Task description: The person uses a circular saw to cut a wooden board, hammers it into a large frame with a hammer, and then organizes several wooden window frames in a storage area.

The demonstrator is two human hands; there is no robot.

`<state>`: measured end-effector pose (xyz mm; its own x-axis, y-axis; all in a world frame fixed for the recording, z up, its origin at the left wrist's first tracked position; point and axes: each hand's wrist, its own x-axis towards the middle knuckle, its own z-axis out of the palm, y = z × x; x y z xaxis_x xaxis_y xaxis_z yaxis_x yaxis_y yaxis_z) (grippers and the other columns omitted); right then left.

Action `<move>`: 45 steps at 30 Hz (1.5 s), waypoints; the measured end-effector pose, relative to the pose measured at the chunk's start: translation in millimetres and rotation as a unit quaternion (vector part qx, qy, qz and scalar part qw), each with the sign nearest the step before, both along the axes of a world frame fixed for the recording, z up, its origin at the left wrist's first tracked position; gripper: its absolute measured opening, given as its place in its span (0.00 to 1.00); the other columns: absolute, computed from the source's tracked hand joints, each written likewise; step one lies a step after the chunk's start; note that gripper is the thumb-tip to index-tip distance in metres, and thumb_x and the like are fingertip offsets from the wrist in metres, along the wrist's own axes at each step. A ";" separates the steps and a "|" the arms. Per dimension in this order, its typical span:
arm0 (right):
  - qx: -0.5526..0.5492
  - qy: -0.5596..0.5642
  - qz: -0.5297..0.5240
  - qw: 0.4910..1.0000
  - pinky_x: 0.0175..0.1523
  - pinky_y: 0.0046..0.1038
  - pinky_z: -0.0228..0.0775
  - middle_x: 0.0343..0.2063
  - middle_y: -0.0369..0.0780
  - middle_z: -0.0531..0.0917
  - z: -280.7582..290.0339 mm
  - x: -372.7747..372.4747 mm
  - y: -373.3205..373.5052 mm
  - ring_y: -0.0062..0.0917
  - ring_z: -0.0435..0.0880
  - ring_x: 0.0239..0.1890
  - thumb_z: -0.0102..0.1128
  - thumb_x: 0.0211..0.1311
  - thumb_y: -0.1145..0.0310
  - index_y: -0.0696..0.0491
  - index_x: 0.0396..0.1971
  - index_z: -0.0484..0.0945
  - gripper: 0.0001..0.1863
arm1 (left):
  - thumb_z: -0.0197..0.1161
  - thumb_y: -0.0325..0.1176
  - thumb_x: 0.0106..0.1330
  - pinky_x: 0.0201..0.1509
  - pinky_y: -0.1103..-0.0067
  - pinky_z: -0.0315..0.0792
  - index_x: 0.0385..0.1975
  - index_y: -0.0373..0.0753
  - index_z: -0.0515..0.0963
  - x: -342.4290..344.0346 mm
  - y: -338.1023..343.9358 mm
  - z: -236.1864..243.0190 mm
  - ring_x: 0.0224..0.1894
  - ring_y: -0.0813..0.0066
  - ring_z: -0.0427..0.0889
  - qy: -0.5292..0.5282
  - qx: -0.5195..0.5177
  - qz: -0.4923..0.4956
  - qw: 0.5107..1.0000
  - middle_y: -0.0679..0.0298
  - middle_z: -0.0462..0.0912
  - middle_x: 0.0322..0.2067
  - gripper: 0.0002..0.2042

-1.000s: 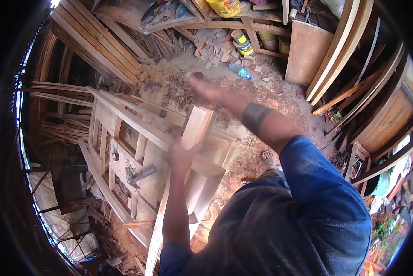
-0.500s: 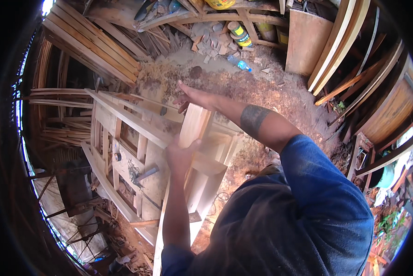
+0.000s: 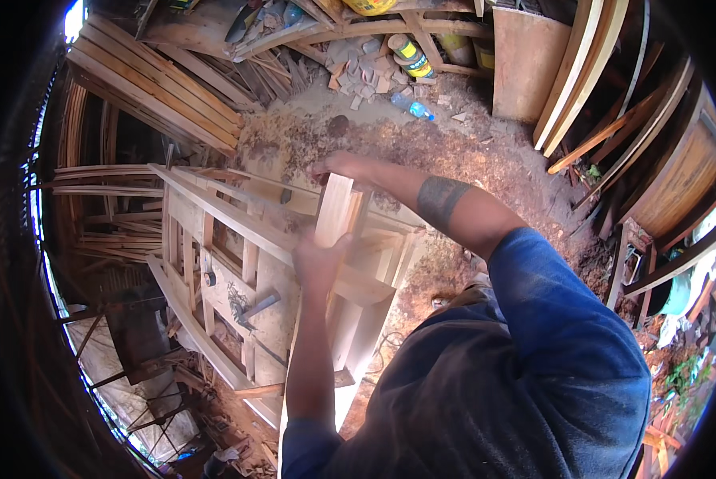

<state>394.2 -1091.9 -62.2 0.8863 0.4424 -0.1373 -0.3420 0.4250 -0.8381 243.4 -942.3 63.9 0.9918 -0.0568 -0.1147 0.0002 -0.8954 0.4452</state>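
A pale wooden board (image 3: 336, 209) slants away from me above the work surface. Partway along it, my left hand (image 3: 320, 259) is wrapped round the wood, with the thumb along its right side. My right hand (image 3: 342, 168) is at the far end, its fingers bent over the end and partly hidden. Under and to the right of the board lie other pale planed wood pieces (image 3: 374, 279). To the left is a panelled wooden frame (image 3: 229, 222). On its panel rest a grey cylindrical tool (image 3: 262, 305) and a small dark round object (image 3: 209, 279).
Stacked planks (image 3: 158, 80) lean at the far left. A plastic bottle (image 3: 412, 107), offcuts (image 3: 362, 76) and tins (image 3: 410, 56) are on the floor ahead. Tall boards (image 3: 569, 76) and a plywood panel (image 3: 528, 64) stand to the right.
My right hand has drawn in at the board's far end. Its fingers, stretched out and spread before, are now bent. My left hand keeps its hold, and the view has shifted slightly.
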 end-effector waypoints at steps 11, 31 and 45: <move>-0.379 -0.119 -0.050 0.916 0.54 0.39 0.73 0.38 0.48 0.88 13.8 -8.1 8.9 0.38 0.85 0.44 0.50 0.67 0.33 0.53 0.43 0.88 0.36 | 0.77 0.44 0.52 0.49 0.62 0.78 0.44 0.30 0.81 12.8 -1.2 11.9 0.42 0.49 0.87 0.015 0.018 -0.071 0.997 0.47 0.87 0.37 0.26; -0.035 0.028 -0.103 0.994 0.73 0.42 0.59 0.65 0.49 0.72 37.6 -10.0 -23.0 0.38 0.70 0.68 0.18 0.66 0.21 0.57 0.71 0.62 0.55 | 0.79 0.43 0.54 0.47 0.65 0.78 0.42 0.31 0.82 5.4 8.6 -26.4 0.40 0.54 0.87 -0.058 0.056 -0.023 0.996 0.49 0.87 0.37 0.24; -0.077 -0.046 0.026 0.996 0.75 0.43 0.56 0.69 0.52 0.65 55.7 -28.1 -21.1 0.41 0.64 0.71 0.24 0.68 0.23 0.56 0.75 0.56 0.54 | 0.75 0.50 0.53 0.51 0.61 0.77 0.49 0.33 0.80 6.3 2.8 -16.7 0.46 0.46 0.85 -0.002 0.064 -0.009 0.998 0.45 0.86 0.41 0.30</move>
<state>366.1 -1113.1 -6.6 0.8745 0.4683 -0.1263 -0.2790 0.2726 -0.9208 249.6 -939.5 47.2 0.9913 -0.0588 -0.1181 -0.0170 -0.9446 0.3277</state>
